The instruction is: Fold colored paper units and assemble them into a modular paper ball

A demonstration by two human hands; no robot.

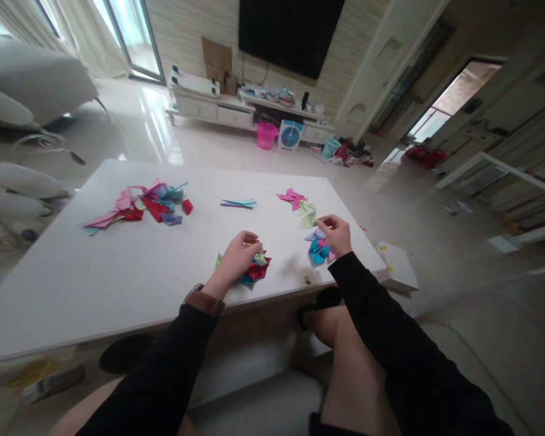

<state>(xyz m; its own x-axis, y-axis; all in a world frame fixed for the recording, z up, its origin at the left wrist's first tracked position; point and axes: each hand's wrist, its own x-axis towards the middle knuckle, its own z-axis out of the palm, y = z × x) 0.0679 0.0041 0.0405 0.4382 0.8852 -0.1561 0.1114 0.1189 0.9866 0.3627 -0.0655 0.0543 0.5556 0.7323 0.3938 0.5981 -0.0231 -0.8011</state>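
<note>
My left hand [238, 254] rests closed over a bundle of folded paper pieces [257, 268] in red, green and blue near the front edge of the white table [118, 272]. My right hand [336, 235] is to the right of it, fingers pinched on a small piece I cannot make out, right above a blue and pink folded paper shape [317, 249]. Both arms wear black sleeves, and a brown watch strap sits on the left wrist.
A heap of pink, red and blue paper scraps [138, 207] lies at the table's far left. Teal paper strips [238, 203], a pink pinwheel [291, 197] and green pieces [307, 217] lie further back. A white box [397, 266] sits on the floor right of the table.
</note>
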